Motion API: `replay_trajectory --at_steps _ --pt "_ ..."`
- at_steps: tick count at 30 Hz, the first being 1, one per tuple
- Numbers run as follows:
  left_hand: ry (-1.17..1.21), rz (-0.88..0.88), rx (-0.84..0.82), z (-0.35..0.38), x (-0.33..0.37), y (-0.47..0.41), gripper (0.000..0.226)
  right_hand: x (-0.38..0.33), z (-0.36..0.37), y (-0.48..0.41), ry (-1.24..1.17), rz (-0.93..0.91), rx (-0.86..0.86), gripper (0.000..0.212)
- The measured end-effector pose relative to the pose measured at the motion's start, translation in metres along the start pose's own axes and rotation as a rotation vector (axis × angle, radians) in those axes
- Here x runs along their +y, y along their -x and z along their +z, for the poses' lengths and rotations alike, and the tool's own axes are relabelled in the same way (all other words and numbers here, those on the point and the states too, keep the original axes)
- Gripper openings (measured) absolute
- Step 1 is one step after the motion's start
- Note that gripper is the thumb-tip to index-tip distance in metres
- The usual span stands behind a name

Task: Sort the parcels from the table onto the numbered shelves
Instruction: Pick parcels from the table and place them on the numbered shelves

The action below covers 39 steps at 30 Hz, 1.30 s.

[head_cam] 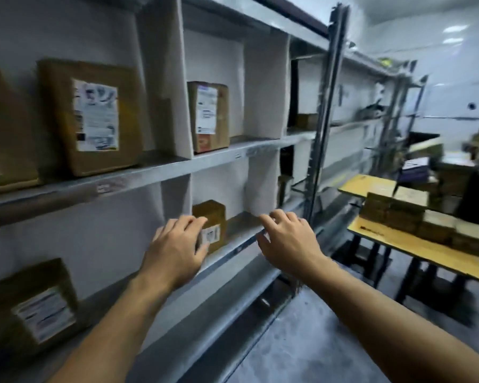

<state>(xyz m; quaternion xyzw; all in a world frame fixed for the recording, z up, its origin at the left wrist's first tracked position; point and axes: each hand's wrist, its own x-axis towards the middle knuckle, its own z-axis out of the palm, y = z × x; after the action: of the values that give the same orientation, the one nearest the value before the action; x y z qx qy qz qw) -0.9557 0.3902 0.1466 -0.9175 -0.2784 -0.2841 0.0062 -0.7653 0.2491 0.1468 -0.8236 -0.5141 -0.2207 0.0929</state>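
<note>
Both arms reach out straight to the shelf [242, 223]. Left hand [177, 244] lies against the small parcel [212, 214] at the shelf's front edge, fingers bent over its left side; gripping or just touching, can't tell. Right hand [285, 239] hovers right of the parcel, fingers loosely curled, holding nothing.

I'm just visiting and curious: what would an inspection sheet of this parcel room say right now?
Surface: yellow table, partly bare at the front.
Job's things: stacked parcels on the table; small parcel on the lower shelf; large parcel and medium parcel on the shelf above.
Clutter: blurred boxes on farther tables.
Hands: left hand touches the small parcel, grip unclear; right hand loose, holding nothing.
Cables: nothing seen.
Surroundings: grey floor, white walls.
</note>
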Motion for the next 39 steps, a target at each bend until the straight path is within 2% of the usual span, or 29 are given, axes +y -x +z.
replay_trajectory --at_steps 2,6,13,25,39 --pt "0.017 0.081 -0.034 0.025 0.035 -0.027 0.048 0.049 0.001 0.013 0.052 0.094 -0.042 0.056" --pt "0.054 0.207 -0.105 0.072 0.099 -0.075 0.049 0.131 0.014 0.038 0.121 0.216 -0.032 0.042" --pt "0.127 0.387 -0.134 0.156 0.193 -0.164 0.050 0.248 0.045 0.030 0.202 0.389 -0.097 0.045" --pt "0.195 0.504 -0.164 0.291 0.313 -0.357 0.050 0.441 0.100 -0.062 0.211 0.578 -0.155 0.047" --pt "0.241 0.652 -0.351 0.453 0.466 -0.446 0.051 0.629 0.184 -0.054 0.141 0.758 -0.318 0.047"
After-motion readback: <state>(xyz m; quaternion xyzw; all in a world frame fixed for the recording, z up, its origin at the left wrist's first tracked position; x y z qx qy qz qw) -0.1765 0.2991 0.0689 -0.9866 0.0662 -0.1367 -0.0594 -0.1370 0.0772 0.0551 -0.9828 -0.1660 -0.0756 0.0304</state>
